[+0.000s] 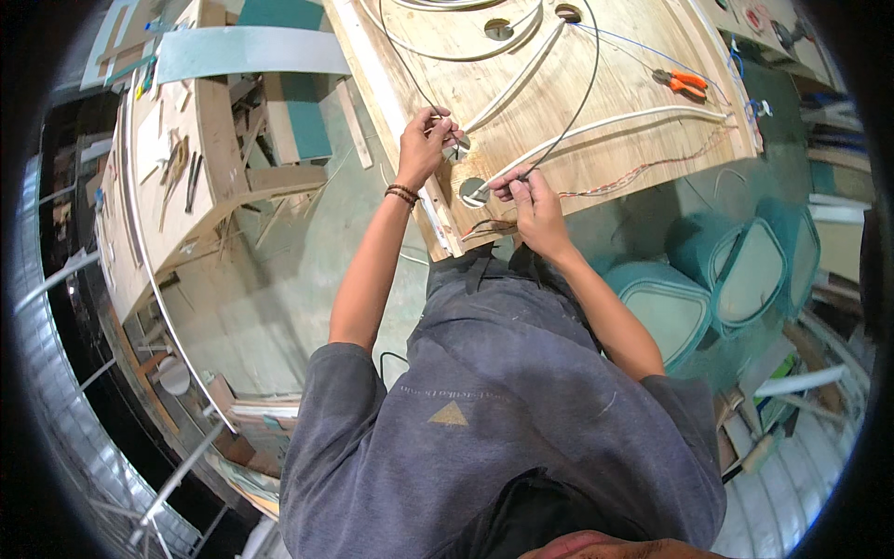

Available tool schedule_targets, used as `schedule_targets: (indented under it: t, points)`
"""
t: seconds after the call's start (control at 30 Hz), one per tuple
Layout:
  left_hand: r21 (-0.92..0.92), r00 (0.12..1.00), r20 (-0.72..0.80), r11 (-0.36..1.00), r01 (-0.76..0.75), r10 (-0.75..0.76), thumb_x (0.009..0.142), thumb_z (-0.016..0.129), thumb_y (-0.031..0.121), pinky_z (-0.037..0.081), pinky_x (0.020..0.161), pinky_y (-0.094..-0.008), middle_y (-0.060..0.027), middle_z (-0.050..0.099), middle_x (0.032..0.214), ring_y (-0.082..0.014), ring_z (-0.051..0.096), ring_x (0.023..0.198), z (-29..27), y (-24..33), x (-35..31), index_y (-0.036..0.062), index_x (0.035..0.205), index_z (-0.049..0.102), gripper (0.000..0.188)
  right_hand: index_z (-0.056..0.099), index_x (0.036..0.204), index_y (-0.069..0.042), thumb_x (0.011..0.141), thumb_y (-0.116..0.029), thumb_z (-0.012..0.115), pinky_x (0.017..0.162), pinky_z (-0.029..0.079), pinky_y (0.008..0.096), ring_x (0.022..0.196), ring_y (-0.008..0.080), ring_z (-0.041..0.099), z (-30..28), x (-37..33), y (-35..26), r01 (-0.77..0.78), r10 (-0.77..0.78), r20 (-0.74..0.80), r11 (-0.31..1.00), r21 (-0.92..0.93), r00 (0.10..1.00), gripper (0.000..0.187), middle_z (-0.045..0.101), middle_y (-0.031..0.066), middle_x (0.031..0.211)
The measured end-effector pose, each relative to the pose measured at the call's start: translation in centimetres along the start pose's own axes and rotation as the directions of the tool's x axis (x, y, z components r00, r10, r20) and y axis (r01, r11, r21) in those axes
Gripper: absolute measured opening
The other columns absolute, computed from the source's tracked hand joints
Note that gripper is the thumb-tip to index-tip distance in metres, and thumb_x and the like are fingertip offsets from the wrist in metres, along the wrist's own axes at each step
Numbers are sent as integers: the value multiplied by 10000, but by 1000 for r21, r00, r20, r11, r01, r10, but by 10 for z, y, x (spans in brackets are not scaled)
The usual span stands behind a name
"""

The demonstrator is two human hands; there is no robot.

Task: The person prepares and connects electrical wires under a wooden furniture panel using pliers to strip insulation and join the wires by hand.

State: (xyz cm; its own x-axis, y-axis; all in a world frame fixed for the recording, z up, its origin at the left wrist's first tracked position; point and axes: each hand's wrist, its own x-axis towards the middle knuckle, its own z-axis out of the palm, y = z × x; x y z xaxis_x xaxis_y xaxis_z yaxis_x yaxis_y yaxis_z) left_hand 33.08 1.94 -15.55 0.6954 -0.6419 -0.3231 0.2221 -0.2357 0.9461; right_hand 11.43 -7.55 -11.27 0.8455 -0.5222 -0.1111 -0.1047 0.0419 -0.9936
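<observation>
The right hand's (533,200) fingers pinched a thin dark wire (585,88) just above centre frame, beside a round hole (472,190) in the plywood panel (643,140). The left hand (424,144) closed on the white cable (521,74) near another hole. Orange pliers (684,84) lay upper right.

Even, diffuse light from above, moderately bright, with a greenish cast. The plywood panel (596,102) is the brightest area, with no hard glare; the grey shirt (503,410) reads flat. Shadows are soft and short under the forearms. Strong fisheye: straight edges bow near the rim, black vignette fills the corners. Centre is reasonably sharp, the periphery is smeared and dark at left. Slight compression softness overall.
</observation>
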Motion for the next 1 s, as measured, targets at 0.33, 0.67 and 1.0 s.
schedule_targets:
  t: [0.33, 0.67, 1.0]
  points:
    - [356, 985, 134, 922, -153, 112, 946, 592, 140, 559, 586, -281, -112, 723, 821, -145, 699, 690, -3, -5, 27, -28, 1065, 696, 231, 670, 1087, 23, 975, -96, 548, 734, 515, 263, 816, 113, 645, 60, -30, 43, -169, 129, -375, 983, -75, 918, 204, 695, 71, 907]
    - [500, 928, 370, 833, -239, 44, 885, 666, 148, 550, 593, -302, -138, 734, 815, -178, 699, 647, -16, -3, 38, -18, 996, 723, 207, 645, 1092, 49, 975, -92, 574, 747, 557, 287, 893, 148, 668, 77, -50, 31, -219, 211, -545, 974, 52, 812, 197, 696, 103, 999]
    - [96, 896, 442, 990, -103, 50, 1015, 479, 146, 465, 550, -232, -102, 677, 904, -115, 631, 713, -41, 36, 47, 8, 1197, 493, 229, 611, 1092, -7, 962, -121, 503, 799, 515, 298, 852, 161, 659, 42, -93, -29, 51, 93, -774, 986, 160, 626, 204, 699, 92, 948]
